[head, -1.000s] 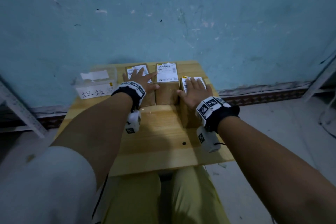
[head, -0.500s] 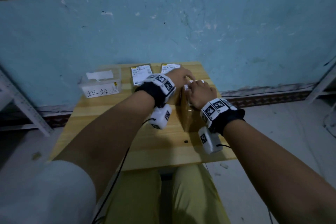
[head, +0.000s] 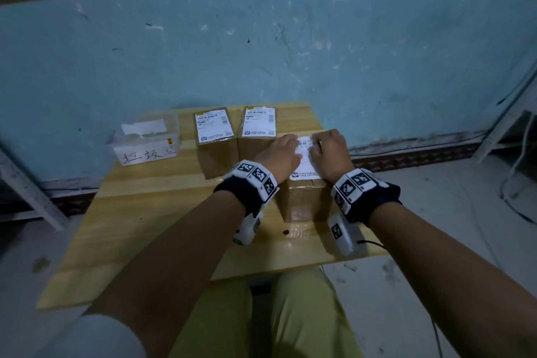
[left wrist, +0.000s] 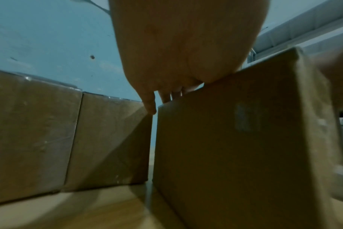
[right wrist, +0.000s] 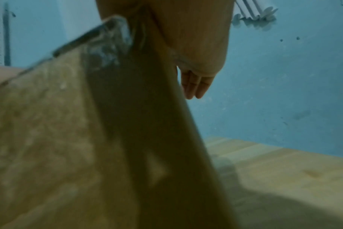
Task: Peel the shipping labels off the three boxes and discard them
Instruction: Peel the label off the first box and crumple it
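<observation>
- Working both hands on top of the nearest box [head: 305, 200]: our left hand [head: 280, 154] lies across its left top edge, fingers fairly straight and pressing down, thumb hanging over the side in the left wrist view.
- Our right hand [head: 331, 151] sits on the right part of that box's label [head: 305, 164], fingers curled as if picking at its far edge; whether paper is pinched yet we cannot tell (right wrist view is blurred, two fingers hang loose past the box side).
- Label looks flat and fully stuck. The other two boxes, left box [head: 215, 151] and middle box [head: 257, 142], stand touching side by side just behind, labels intact.
- Clear bin [head: 145, 139] with a handwritten tag sits well to the left on the wooden table [head: 162, 227]; it seems the discard spot.
- Risks, as we judge them: label tearing if pulled fast or from a thin corner; box sliding or tipping off the near right edge if the left hand eases up.
</observation>
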